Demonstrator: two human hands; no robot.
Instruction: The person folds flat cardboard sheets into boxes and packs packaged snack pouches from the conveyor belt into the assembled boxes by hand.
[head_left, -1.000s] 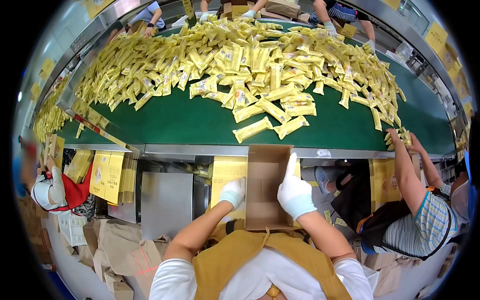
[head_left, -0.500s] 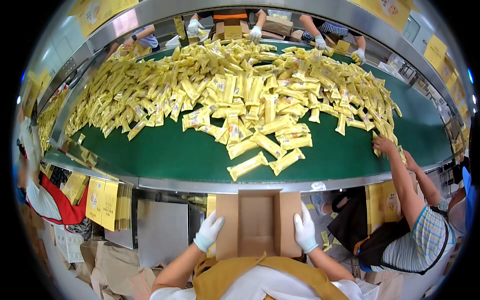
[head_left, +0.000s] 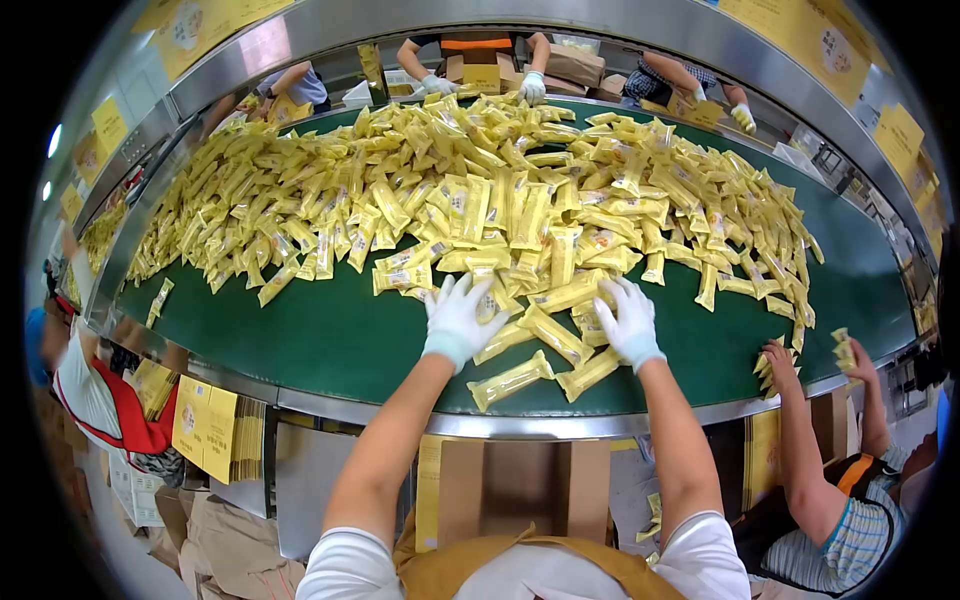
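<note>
Both my hands wear white gloves and reach over the green belt. My left hand (head_left: 460, 318), fingers spread, rests at the near edge of a large heap of yellow packets (head_left: 480, 190). To its right my right hand (head_left: 628, 320) also has its fingers apart, touching packets at the pile's front. Between and below the hands lie a few loose yellow packets (head_left: 510, 381). An open brown carton (head_left: 460, 492) with its flaps out stands against my apron, below the belt's metal edge; its inside shows no packets.
The green belt (head_left: 330, 350) has a metal rim (head_left: 520, 427). A co-worker at the right handles packets; another in a red apron (head_left: 145, 415) is at the left. Several people work across the belt. Flat yellow cartons (head_left: 205, 425) stand at the lower left.
My hands have left the sides of the carton and moved forward onto the packets. The carton's flaps have gone from upright to spread since the first frame. The right co-worker's hands have parted.
</note>
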